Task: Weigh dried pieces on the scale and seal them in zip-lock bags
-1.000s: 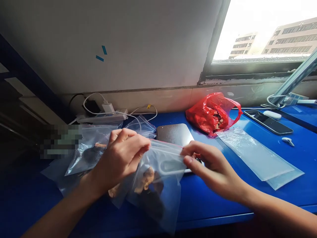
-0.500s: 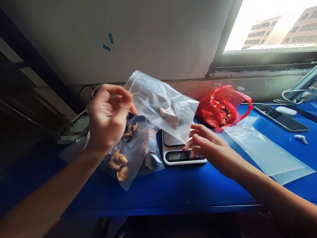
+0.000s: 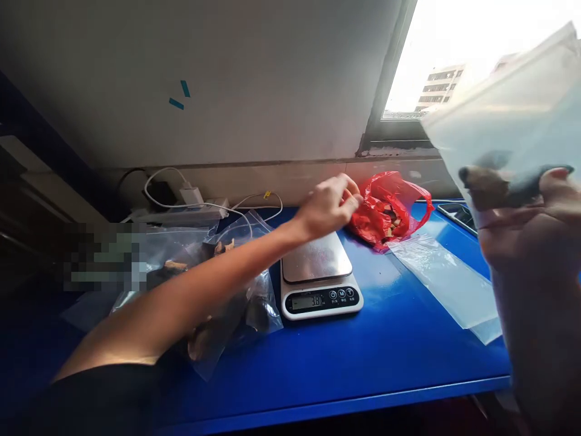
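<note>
My left hand (image 3: 329, 204) is above the back of the kitchen scale (image 3: 318, 260), beside the red plastic bag (image 3: 374, 218). Its fingers are half curled and slightly apart, with nothing seen between them. Light brown pieces show in the red bag's mouth. On the right, close to the camera, my right hand (image 3: 535, 242) grips a clear zip bag (image 3: 503, 127), which partly veils and blurs the fingers. Dark and brownish pieces show through its film. The scale's plate is bare and its display appears to read 3.8.
Filled clear bags (image 3: 261, 303) lie left of the scale, partly behind my left forearm. Flat clear bags (image 3: 449, 284) rest at the right, with a phone (image 3: 456, 215) behind them. A white cable and charger (image 3: 191, 197) run along the wall. The blue table's front edge (image 3: 345, 406) is near.
The zip bag has passed from my left hand to my right, and has moved up and right towards the camera. My left hand has swung right, over to the red bag. The view has shifted.
</note>
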### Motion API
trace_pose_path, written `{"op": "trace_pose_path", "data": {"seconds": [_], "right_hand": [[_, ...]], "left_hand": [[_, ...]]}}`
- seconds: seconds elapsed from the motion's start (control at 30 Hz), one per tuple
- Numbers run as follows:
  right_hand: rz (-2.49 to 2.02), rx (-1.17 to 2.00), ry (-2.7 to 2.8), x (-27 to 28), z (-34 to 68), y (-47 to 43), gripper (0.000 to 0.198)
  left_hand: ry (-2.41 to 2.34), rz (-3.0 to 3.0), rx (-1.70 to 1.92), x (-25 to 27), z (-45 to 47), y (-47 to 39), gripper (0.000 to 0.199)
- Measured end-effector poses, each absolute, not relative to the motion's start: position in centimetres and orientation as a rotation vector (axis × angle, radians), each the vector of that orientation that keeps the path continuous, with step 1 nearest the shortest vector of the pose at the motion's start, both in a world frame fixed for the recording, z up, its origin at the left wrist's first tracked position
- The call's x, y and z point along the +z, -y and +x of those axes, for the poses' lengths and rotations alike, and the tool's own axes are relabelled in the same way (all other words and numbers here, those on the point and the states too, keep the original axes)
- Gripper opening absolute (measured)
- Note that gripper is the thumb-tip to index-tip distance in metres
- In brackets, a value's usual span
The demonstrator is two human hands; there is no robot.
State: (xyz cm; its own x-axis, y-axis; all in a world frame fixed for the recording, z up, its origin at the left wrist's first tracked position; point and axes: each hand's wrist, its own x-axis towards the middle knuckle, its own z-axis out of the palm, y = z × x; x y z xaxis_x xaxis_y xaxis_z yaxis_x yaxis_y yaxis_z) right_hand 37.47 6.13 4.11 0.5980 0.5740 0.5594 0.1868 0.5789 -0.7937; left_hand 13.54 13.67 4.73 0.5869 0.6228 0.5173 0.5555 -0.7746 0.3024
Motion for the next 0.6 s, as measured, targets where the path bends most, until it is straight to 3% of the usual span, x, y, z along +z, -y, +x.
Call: {"op": "trace_pose_path", "data": {"seconds": [0.07, 0.23, 0.43, 0.6], "right_hand": [[-0.851, 0.409, 0.783, 3.6, 39.4, -6.6, 0.003], [-0.837, 0.49, 0.659, 2.1, 40.9, -8.1, 0.016], [-0.919, 0.266, 0.596, 2.3, 41.3, -8.2, 0.043], [-1.307, 0.265, 0.761, 1.8, 41.8, -7.9, 0.051]], "left_hand": [[-0.964, 2.813, 0.797, 3.6, 16.7, -13.6, 0.016], [-0.982, 3.024, 0.491, 1.8, 23.6, -13.9, 0.039], [-1.181, 2.99, 0.187, 2.8, 25.4, -16.6, 0.028], [-1.328, 2.796, 0.193, 3.7, 22.4, -17.7, 0.029]]}}
